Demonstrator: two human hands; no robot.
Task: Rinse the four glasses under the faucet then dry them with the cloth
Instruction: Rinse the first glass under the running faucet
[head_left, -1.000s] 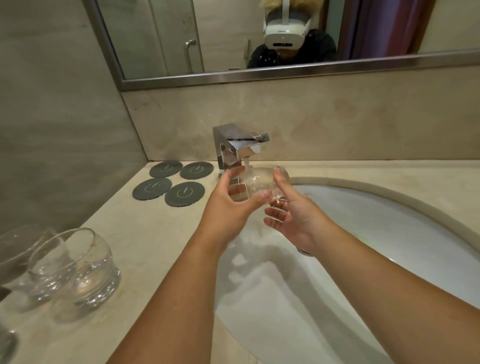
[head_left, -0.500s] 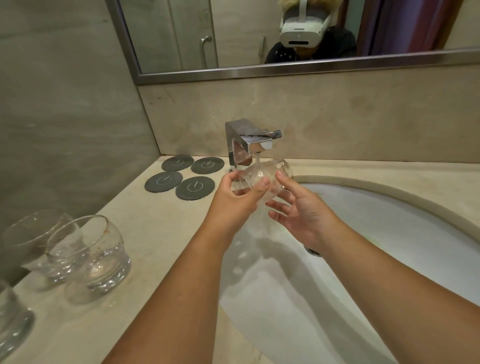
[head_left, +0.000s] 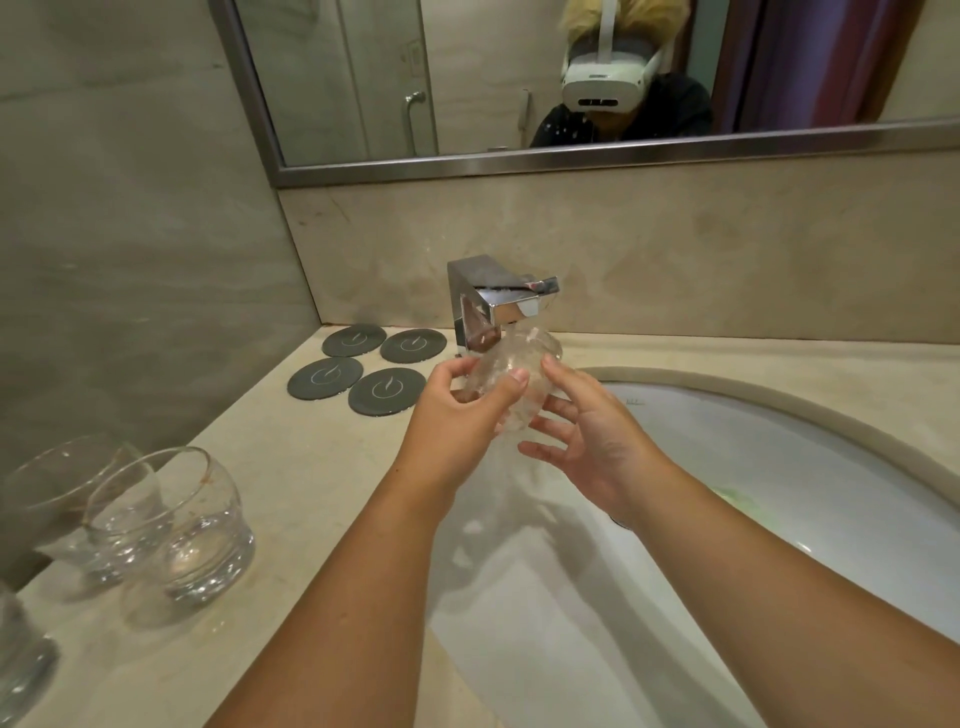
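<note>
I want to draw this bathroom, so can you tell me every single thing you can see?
Counter: one, beige, along the wall.
Sink: one, white, set in the counter.
Faucet: one, shiny silver, at the back of the sink.
Held glass: one, clear, right under the faucet, over the sink.
Other glasses: three, clear, on the counter at the left; one is cut off by the picture's edge.
Coasters: four, dark grey, round, on the counter left of the faucet.
Mirror: one, silver frame, on the wall above.
Cloth: not in view.
Left hand: grips the held glass.
Right hand: fingers spread, touching the held glass.
</note>
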